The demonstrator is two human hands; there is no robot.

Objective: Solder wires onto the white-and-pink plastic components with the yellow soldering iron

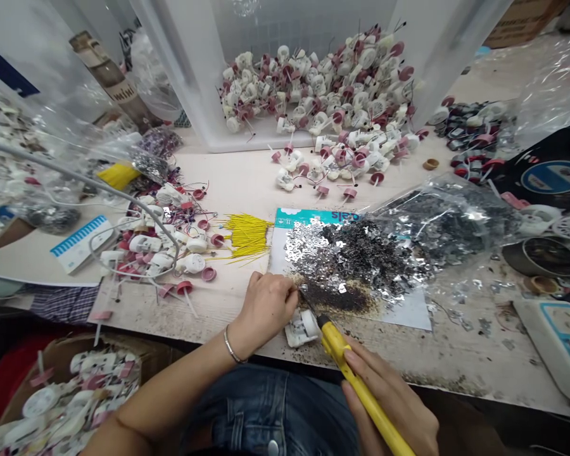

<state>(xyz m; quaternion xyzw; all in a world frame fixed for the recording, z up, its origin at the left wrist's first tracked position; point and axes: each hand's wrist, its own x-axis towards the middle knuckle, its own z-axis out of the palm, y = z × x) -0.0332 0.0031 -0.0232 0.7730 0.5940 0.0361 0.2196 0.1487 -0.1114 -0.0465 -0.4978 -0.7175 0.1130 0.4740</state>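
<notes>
My right hand (392, 392) is wrapped round a yellow electric screwdriver (356, 380), whose dark nose and thin bit point up and left. My left hand (270, 305), with a bracelet on its wrist, is closed in a pinch by the tip of the bit; what its fingers hold is hidden. Just below the bit, a small white plastic part (301, 328) lies close to the table's front edge. Beyond both hands, tiny dark screws (344, 297) and a heap of small shiny metal plates (361, 253) are spread over a printed sheet (280, 244).
Yellow wires (247, 235) lie in a bundle left of the sheet. White-and-pink assemblies fill a translucent bin (209, 136) at the back and a cardboard box (147, 358) at lower left. A bent grey cable (123, 190) arches over the left side. A plastic bag (446, 215) lies at right.
</notes>
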